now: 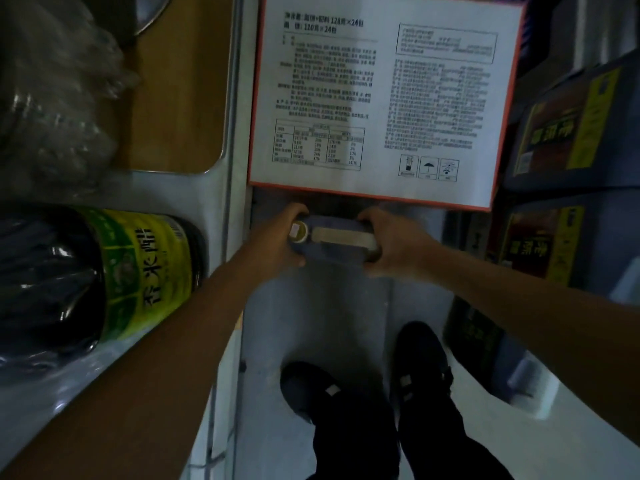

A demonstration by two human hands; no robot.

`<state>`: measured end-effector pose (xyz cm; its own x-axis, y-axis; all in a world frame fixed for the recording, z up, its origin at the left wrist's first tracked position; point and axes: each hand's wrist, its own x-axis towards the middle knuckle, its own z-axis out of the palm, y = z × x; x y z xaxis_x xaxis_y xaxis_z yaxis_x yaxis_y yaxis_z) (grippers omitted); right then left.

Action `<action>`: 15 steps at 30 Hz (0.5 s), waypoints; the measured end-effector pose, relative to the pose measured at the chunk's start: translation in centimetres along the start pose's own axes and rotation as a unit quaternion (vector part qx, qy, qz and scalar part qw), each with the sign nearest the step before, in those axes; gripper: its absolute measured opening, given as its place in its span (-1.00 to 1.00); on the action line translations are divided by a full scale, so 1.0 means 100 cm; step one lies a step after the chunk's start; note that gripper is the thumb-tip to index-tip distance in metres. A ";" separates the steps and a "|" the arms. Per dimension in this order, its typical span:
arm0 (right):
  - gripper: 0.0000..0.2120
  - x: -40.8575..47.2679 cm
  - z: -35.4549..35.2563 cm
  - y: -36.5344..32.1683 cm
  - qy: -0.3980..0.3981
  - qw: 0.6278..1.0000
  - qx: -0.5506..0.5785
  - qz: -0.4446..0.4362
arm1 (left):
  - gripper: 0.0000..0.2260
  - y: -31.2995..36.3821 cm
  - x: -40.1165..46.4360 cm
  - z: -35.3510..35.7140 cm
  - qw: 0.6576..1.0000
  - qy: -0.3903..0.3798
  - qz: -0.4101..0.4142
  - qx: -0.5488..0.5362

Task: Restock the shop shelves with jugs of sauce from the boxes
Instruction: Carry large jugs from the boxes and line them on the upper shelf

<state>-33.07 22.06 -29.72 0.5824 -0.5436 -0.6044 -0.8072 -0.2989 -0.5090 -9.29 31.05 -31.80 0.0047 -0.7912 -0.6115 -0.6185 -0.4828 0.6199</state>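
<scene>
Above grey floor [322, 306], jug [334, 242] between hands [346, 239]

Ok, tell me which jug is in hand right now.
The dark jug with the pale handle, gripped by left hand and right hand; the green-labelled jug lies untouched on the left shelf.

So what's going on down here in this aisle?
A person is standing in a narrow shop aisle, holding a dark jug with both hands: the left hand by the cap, the right hand at the other end. It hangs above the floor, just below a white printed box. A green-labelled jug lies on the left shelf.
</scene>
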 end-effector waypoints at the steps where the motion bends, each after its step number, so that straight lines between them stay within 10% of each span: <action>1: -0.19 -0.002 -0.001 0.001 -0.005 1.000 -0.006 -0.001 | -0.22 0.000 -0.005 0.008 1.000 0.013 -0.009 -0.004; 8: -0.14 -0.012 0.019 0.045 -0.018 1.000 0.015 -0.010 | 0.04 -0.023 0.003 0.068 0.989 0.021 -0.016 -0.148; 15: -0.29 -0.023 0.020 0.052 0.024 0.999 -0.015 -0.031 | -0.29 0.002 -0.015 0.084 0.994 0.055 0.020 -0.094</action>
<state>-38.38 23.31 -32.22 0.6259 -0.5605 -0.5422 -0.7733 -0.3558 -0.5248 -16.00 35.27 -34.90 0.0749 -0.8421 -0.5342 -0.4622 -0.5040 0.7297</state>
